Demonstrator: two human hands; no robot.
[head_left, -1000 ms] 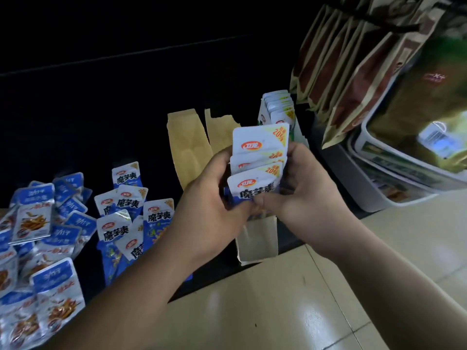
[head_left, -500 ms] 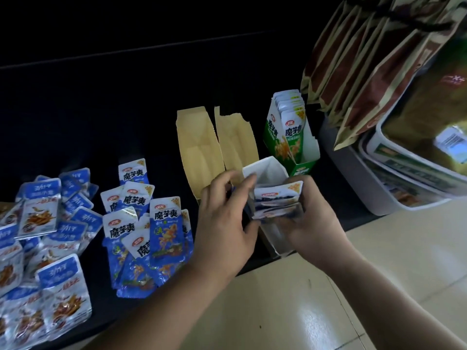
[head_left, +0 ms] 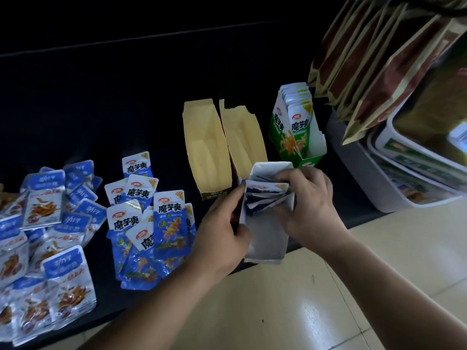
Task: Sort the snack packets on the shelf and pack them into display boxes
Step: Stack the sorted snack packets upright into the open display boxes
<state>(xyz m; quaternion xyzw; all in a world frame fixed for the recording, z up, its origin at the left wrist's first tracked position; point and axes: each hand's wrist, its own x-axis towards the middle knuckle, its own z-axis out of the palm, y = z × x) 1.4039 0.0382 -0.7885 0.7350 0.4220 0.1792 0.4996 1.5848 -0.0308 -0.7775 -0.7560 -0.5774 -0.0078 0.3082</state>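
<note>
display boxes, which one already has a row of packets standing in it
The green box at the far right, its packets upright in a row. The two tan boxes lie empty; the white box nearest the camera is only partly filled.

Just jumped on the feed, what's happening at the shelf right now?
A person is packing a white display box at the shelf's front edge. The left hand grips the box's left wall, while the right hand holds a bundle of packets sitting inside its far end. Behind it stand two empty boxes and a green box full of upright packets. Two loose piles lie to the left: dark blue packets and pale blue packets.
</note>
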